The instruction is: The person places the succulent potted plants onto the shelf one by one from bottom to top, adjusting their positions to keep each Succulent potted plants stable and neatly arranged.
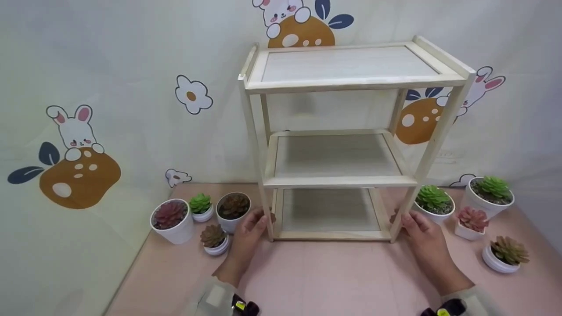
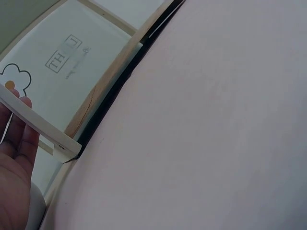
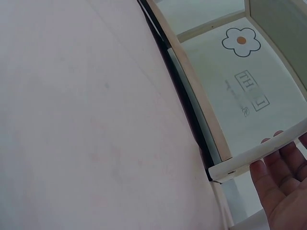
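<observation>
A pale wooden three-tier shelf rack [image 1: 336, 156] stands upright on the pink tabletop, against the patterned backdrop. My left hand [image 1: 249, 235] grips its left front leg low down, with the fingers curled behind the wood. On the other side, my right hand [image 1: 423, 237] holds the right front leg at about the same height. In the left wrist view, fingertips of the left hand [image 2: 17, 163] show past the far side of the leg [image 2: 43, 125]. The right wrist view likewise has the right hand [image 3: 283, 179] around its leg [image 3: 268, 148].
Left of the rack are several potted succulents, including a dark red one [image 1: 172, 219] and a brown one [image 1: 232, 210]. Several more stand at right, among them a green one [image 1: 491, 193] and a pink one [image 1: 471, 224]. Behind hangs a backdrop [image 1: 131, 145] with rabbit prints.
</observation>
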The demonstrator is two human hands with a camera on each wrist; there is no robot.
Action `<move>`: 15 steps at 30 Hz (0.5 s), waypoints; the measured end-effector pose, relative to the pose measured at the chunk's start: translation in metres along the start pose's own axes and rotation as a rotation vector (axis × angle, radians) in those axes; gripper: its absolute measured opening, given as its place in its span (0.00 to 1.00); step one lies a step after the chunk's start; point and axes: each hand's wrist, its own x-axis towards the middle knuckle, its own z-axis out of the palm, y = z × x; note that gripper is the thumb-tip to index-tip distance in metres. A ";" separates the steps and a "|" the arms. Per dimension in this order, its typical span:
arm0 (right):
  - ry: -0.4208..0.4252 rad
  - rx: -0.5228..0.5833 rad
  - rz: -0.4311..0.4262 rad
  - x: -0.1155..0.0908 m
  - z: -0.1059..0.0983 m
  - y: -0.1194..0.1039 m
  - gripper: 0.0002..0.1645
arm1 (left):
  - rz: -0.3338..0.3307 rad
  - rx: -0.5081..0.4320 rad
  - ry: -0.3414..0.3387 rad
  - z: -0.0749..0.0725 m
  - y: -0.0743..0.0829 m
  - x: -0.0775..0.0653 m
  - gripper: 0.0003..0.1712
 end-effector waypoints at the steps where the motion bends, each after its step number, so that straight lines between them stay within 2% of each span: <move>1: -0.003 -0.002 0.000 0.000 0.000 -0.001 0.29 | 0.000 0.001 0.001 0.000 0.000 0.000 0.23; 10: -0.014 -0.049 0.016 -0.005 -0.002 -0.011 0.34 | -0.012 0.001 -0.007 -0.001 0.000 -0.001 0.25; 15: 0.001 -0.087 -0.052 -0.009 -0.003 -0.015 0.32 | -0.015 0.036 0.012 -0.001 0.000 -0.001 0.24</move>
